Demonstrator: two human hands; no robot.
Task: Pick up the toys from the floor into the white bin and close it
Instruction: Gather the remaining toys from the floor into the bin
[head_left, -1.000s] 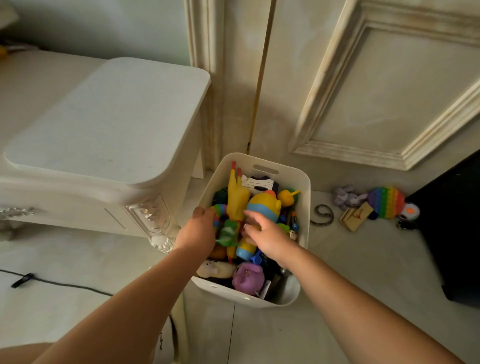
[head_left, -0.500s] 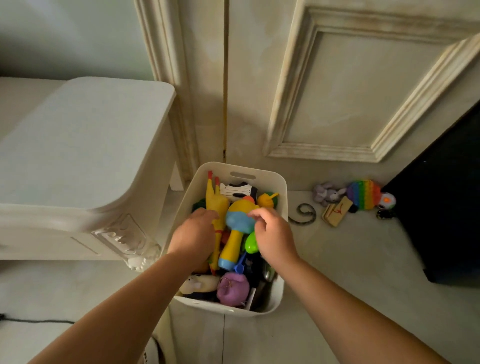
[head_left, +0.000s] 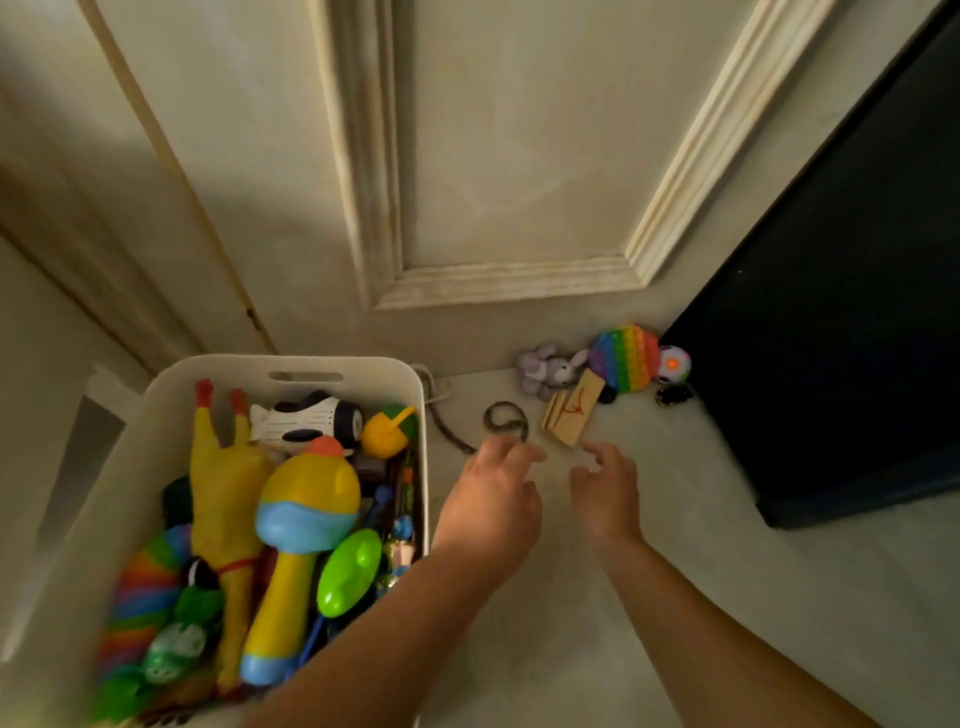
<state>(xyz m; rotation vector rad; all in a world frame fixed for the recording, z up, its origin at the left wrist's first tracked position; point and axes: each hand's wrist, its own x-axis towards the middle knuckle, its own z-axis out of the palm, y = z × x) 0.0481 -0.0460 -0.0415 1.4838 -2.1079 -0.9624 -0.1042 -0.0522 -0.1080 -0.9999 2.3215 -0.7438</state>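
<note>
Just beyond both empty, loosely spread hands (head_left: 550, 493), coiled toy snake (head_left: 505, 423) beside the uncovered white bin (head_left: 415, 379).

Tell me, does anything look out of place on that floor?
Yes: a rubber snake, wooden block, purple plush, rainbow pop toy and a small ball lie outside the white bin.

One white bin (head_left: 156, 395), two hands, five floor toys (possibly more, blurred).
</note>
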